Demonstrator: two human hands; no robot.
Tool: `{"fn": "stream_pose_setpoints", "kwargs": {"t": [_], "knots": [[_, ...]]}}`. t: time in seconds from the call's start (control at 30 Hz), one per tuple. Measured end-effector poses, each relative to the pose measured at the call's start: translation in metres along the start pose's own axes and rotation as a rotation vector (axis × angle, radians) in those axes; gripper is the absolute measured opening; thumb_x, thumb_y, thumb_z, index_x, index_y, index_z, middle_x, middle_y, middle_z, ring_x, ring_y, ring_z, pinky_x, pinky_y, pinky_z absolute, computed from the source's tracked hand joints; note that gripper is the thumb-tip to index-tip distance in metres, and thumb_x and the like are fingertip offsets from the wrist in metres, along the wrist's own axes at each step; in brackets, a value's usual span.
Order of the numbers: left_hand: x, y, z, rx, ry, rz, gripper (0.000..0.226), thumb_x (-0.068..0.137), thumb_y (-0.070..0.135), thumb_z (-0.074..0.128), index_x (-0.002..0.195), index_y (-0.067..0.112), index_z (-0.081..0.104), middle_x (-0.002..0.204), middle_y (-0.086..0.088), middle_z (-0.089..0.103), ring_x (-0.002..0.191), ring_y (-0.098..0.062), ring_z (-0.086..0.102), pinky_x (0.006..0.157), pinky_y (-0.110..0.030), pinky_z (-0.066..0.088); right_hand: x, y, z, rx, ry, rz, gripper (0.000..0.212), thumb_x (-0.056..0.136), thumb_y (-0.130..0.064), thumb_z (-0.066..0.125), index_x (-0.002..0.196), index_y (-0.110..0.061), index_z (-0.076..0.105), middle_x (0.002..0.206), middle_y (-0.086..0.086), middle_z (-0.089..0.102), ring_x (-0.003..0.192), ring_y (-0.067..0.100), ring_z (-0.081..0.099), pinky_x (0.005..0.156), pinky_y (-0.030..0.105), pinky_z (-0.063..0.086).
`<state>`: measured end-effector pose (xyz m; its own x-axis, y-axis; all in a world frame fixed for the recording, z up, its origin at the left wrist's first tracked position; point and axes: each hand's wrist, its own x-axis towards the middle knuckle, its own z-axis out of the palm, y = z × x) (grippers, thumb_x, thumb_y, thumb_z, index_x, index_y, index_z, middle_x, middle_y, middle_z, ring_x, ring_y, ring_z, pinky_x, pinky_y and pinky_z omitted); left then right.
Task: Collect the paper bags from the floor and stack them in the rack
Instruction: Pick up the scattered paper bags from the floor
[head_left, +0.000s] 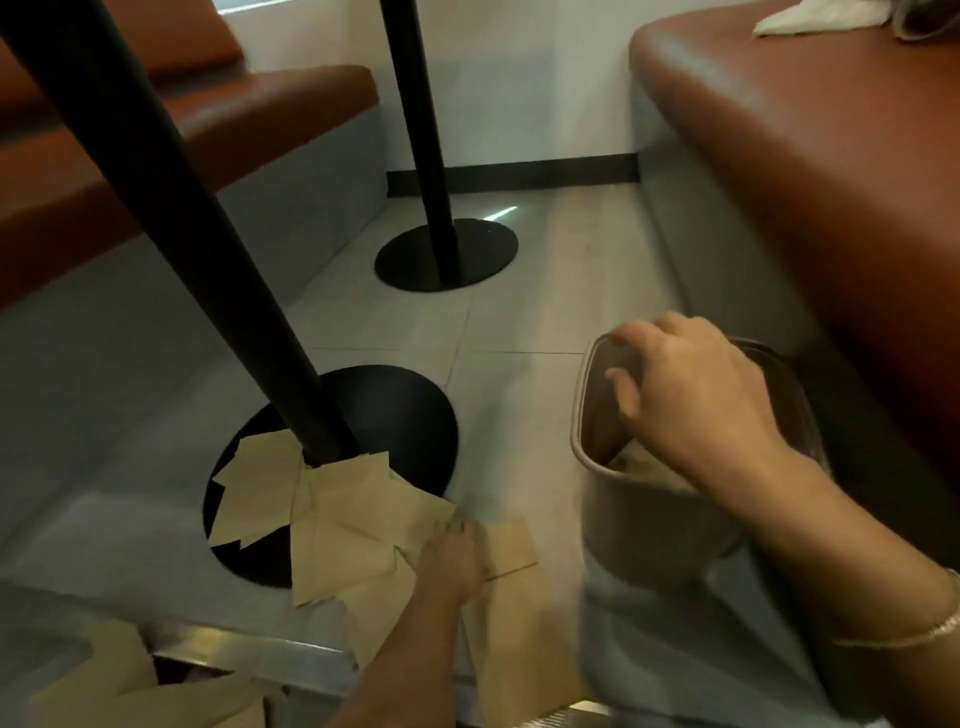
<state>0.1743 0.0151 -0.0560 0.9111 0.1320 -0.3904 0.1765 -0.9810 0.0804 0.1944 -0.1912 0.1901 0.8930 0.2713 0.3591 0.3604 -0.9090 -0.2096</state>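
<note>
Tiled floor (519, 322), left hand (452, 556) on paper bags (337, 514)

Dim, warm indoor light. A bright streak glints on the floor (498, 212) by the far table base (447, 254). Motion blur smears the lower edge; straight lines bow toward the corners.

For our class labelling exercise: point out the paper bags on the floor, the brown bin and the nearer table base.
paper bags (343, 519): head view, on the flat face of a bag in the pile.
brown bin (639, 525): head view, on its near outer wall.
nearer table base (405, 410): head view, on the bare black disc.
</note>
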Motion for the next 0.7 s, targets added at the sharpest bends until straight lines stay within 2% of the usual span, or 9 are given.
{"fn": "stream_pose_setpoints", "kwargs": {"t": [0.13, 0.2, 0.3, 0.37, 0.4, 0.47, 0.53, 0.6, 0.7], "knots": [[0.022, -0.005, 0.016, 0.030, -0.055, -0.034, 0.057, 0.091, 0.028, 0.052, 0.141, 0.016, 0.026, 0.148, -0.005, 0.029, 0.134, -0.027, 0.026, 0.103, -0.034, 0.032, -0.020, -0.023, 0.031, -0.001, 0.036, -0.273, 0.019, 0.080, -0.021, 0.067, 0.098, -0.015, 0.069, 0.093, 0.005, 0.065, 0.084, 0.024, 0.059, 0.063, 0.034, 0.052], [0.027, -0.008, 0.024, 0.025, -0.058, -0.036, 0.059, 0.090, 0.027, 0.053, 0.141, 0.017, 0.027, 0.148, -0.004, 0.030, 0.135, -0.027, 0.026, 0.103, -0.034, 0.031, -0.029, -0.034, 0.047, -0.031, -0.017, -0.367, 0.015, 0.072, -0.021, 0.073, 0.086, -0.018, 0.070, 0.085, 0.002, 0.065, 0.074, 0.019, 0.059, 0.054, 0.030, 0.053], [0.027, -0.016, 0.040, 0.031, -0.009, -0.078, 0.060, 0.086, 0.025, 0.056, 0.139, 0.019, 0.029, 0.143, -0.004, 0.035, 0.132, -0.026, 0.028, 0.103, -0.039, 0.031, -0.040, -0.045, 0.074, -0.025, -0.147, -0.435, 0.022, 0.062, -0.021, 0.082, 0.081, -0.020, 0.071, 0.087, 0.002, 0.066, 0.074, 0.017, 0.062, 0.048, 0.025, 0.052], [0.029, -0.021, 0.049, 0.007, 0.009, -0.119, 0.071, 0.082, 0.028, 0.063, 0.141, 0.021, 0.025, 0.143, -0.004, 0.033, 0.132, -0.026, 0.028, 0.106, -0.047, 0.030, -0.044, -0.048, 0.088, -0.045, -0.229, -0.438, 0.031, 0.059, -0.021, 0.083, 0.087, -0.021, 0.071, 0.096, 0.004, 0.066, 0.083, 0.019, 0.063, 0.052, 0.024, 0.053], [0.030, -0.022, 0.049, -0.012, 0.009, -0.124, 0.076, 0.079, 0.031, 0.066, 0.142, 0.022, 0.024, 0.143, -0.004, 0.032, 0.132, -0.026, 0.028, 0.106, -0.050, 0.029, -0.044, -0.049, 0.094, -0.047, -0.274, -0.449, 0.032, 0.066, -0.020, 0.079, 0.097, -0.020, 0.070, 0.107, 0.006, 0.063, 0.093, 0.021, 0.061, 0.060, 0.027, 0.053], [0.034, -0.027, 0.048, -0.043, 0.001, -0.115, 0.082, 0.076, 0.035, 0.071, 0.142, 0.022, 0.025, 0.142, -0.004, 0.034, 0.132, -0.026, 0.030, 0.106, -0.051, 0.030, -0.045, -0.048, 0.109, -0.042, -0.340, -0.468, 0.034, 0.087, -0.016, 0.059, 0.121, -0.019, 0.058, 0.127, 0.008, 0.049, 0.113, 0.025, 0.047, 0.082, 0.032, 0.048], [0.036, -0.029, 0.045, -0.043, 0.004, -0.114, 0.083, 0.073, 0.036, 0.075, 0.141, 0.020, 0.028, 0.142, -0.003, 0.036, 0.131, -0.025, 0.033, 0.106, -0.049, 0.032, -0.045, -0.048, 0.118, -0.071, -0.432, -0.450, 0.035, 0.093, -0.013, 0.048, 0.128, -0.017, 0.050, 0.132, 0.008, 0.042, 0.116, 0.025, 0.040, 0.088, 0.033, 0.044], [0.032, -0.028, 0.041, 0.007, 0.071, -0.082, 0.070, 0.082, 0.036, 0.066, 0.140, 0.020, 0.030, 0.141, -0.003, 0.038, 0.131, -0.024, 0.034, 0.105, -0.044, 0.031, -0.045, -0.047, 0.131, -0.099, -0.483, -0.430, 0.036, 0.092, -0.011, 0.047, 0.128, -0.016, 0.048, 0.129, 0.009, 0.043, 0.114, 0.025, 0.040, 0.085, 0.033, 0.043], [0.021, -0.030, 0.033, -0.017, 0.215, -0.001, 0.035, 0.093, 0.031, 0.047, 0.126, 0.024, 0.049, 0.132, -0.002, 0.048, 0.126, -0.021, 0.038, 0.102, -0.034, 0.034, -0.045, -0.046, 0.153, -0.092, -0.549, -0.376, 0.041, 0.090, -0.009, 0.048, 0.131, -0.015, 0.044, 0.125, 0.008, 0.045, 0.111, 0.024, 0.040, 0.080, 0.030, 0.040]]}}
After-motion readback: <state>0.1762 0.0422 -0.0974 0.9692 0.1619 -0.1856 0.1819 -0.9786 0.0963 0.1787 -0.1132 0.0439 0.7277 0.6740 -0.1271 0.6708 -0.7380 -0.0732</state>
